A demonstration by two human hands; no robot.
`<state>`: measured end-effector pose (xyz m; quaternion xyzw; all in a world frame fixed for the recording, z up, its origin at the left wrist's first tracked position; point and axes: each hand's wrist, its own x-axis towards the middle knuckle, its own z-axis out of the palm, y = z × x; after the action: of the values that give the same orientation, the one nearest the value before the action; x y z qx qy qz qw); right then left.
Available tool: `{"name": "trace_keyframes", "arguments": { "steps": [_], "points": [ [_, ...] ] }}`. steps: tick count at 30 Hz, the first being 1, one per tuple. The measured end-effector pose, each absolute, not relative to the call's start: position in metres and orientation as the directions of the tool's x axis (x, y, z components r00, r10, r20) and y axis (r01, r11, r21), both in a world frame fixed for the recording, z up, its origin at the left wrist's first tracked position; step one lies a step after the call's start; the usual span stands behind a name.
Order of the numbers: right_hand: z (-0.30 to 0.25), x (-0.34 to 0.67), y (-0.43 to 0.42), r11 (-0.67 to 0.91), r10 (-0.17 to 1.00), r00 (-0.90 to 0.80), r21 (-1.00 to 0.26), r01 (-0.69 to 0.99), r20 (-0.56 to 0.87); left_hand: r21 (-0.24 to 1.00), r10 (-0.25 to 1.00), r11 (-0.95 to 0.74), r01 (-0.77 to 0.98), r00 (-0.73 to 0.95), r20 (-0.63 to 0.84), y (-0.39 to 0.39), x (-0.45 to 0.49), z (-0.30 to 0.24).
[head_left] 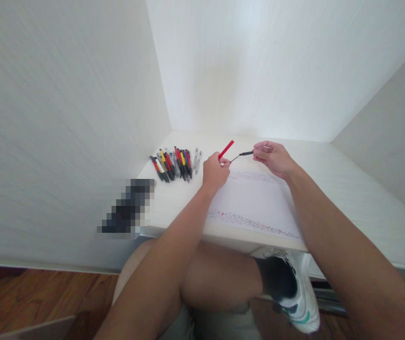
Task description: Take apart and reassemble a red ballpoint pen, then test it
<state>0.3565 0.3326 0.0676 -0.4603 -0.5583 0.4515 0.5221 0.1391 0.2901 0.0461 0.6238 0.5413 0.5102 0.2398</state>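
Observation:
My left hand (215, 172) is closed around a red pen barrel (226, 149), which points up and to the right. Its fingertips also meet the end of a thin dark rod (235, 158) that looks like a pen refill. From there the rod runs to a black pen grip (247, 153), pinched between the thumb and fingers of my right hand (272, 158). Both hands are raised over the far edge of a white paper sheet (259, 198) with small coloured marks along its near and far edges. Whether the rod passes inside the grip is too small to tell.
Several assembled-looking pens (174, 164) in red, yellow and black lie left of my hands, with clear ones (197, 160) beside them. White panels enclose the white tabletop (347, 198). A blurred-out dark patch (128, 208) is at the left edge. My legs and a white shoe (307, 297) are below.

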Motion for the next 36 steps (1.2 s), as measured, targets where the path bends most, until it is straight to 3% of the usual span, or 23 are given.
{"name": "trace_keyframes", "arguments": {
  "steps": [36],
  "points": [
    [0.0646, 0.3662, 0.3398, 0.202, 0.978, -0.055, -0.979, 0.012, 0.201, 0.831, 0.929, -0.287, 0.476, -0.075, 0.364, 0.2903, 0.1387, 0.0458]
  ]
}}
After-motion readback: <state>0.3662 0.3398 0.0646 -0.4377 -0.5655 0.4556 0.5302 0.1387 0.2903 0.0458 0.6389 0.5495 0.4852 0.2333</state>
